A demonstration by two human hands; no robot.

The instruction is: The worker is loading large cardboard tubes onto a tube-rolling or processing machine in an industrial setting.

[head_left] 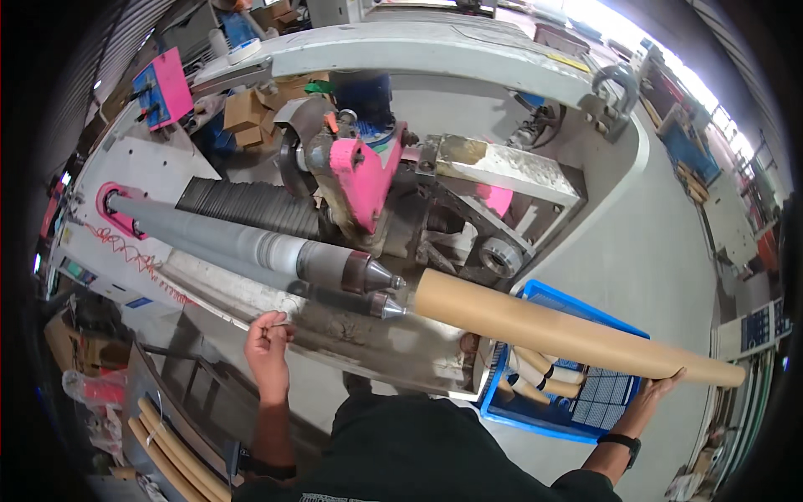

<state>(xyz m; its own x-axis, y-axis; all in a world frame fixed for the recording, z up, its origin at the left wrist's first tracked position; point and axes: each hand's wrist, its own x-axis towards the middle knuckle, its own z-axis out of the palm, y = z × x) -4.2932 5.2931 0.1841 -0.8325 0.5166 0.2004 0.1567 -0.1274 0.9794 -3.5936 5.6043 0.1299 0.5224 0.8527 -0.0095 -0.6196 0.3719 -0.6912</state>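
Probably stiff yet light, the cardboard tube spans centre to lower right, best held near both ends; the right hand holds its outer end; the left hand's fingers curl, contents unclear.

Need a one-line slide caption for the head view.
Right hand holds a long brown tube above a blue crate, one end near two metal-tipped shafts; left hand off the tube.

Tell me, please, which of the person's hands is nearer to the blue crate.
Right. The right hand holds the brown tube just right of the blue crate; the left hand is well to its left, near the slimmer roller.
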